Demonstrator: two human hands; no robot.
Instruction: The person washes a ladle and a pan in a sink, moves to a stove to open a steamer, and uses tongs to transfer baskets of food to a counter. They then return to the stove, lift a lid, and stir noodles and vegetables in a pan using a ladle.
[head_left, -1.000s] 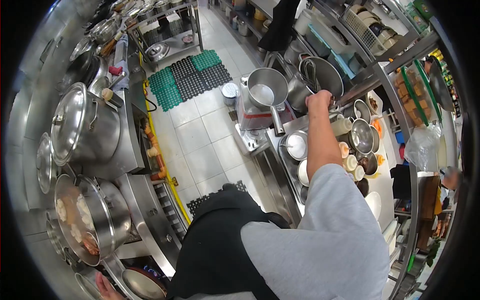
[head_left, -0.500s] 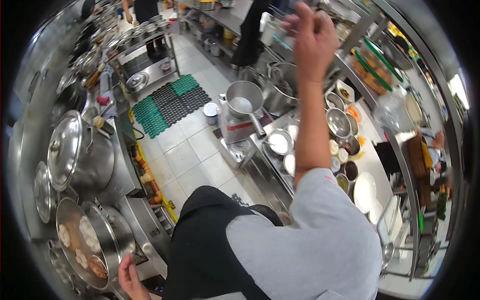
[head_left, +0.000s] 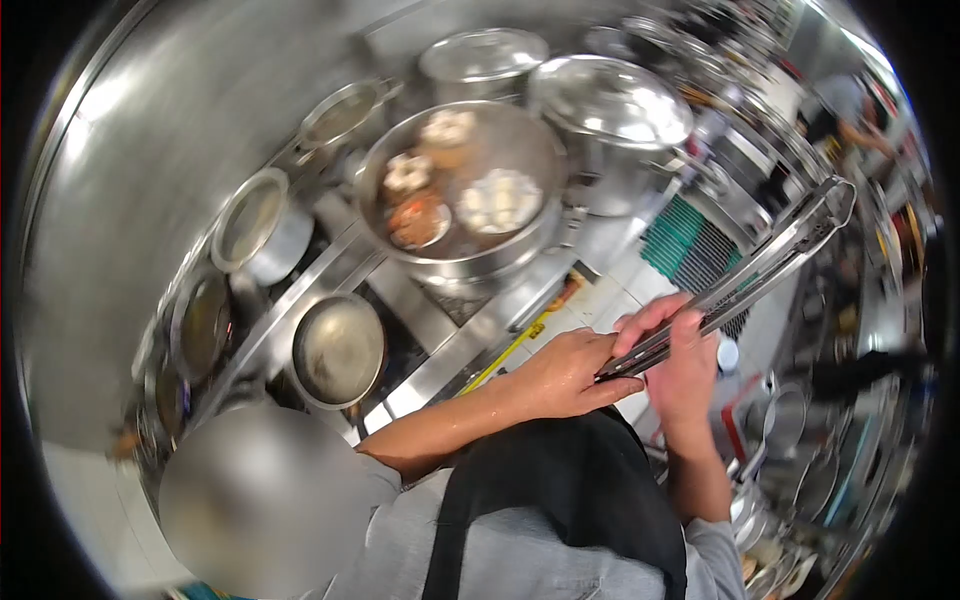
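Note:
A pair of metal tongs (head_left: 745, 275) slants up to the right in front of my apron, its jaws apart at the far end. My left hand (head_left: 572, 374) is closed about the near end of the tongs. Farther along, my right hand (head_left: 682, 360) grips the arms of the tongs, its fingers wrapped round them. Beyond my hands stands a wide steel pot (head_left: 470, 265) with steam or liquid in it. Inside it are a plate of pale pieces (head_left: 500, 202), a dish of orange-brown food (head_left: 416, 219) and two white, lumpy portions (head_left: 407, 172).
A frying pan (head_left: 340, 350) sits on the stove left of my hands. Behind the wide pot are a large lidded pot (head_left: 610, 105) and other pots. A person (head_left: 850, 105) is at the upper right. Something blurred (head_left: 260, 500) covers the lower left.
My view has swung left to the stove. My right hand, raised over the counter before, is now low with the tongs; my left hand has come from beside the pot to join it.

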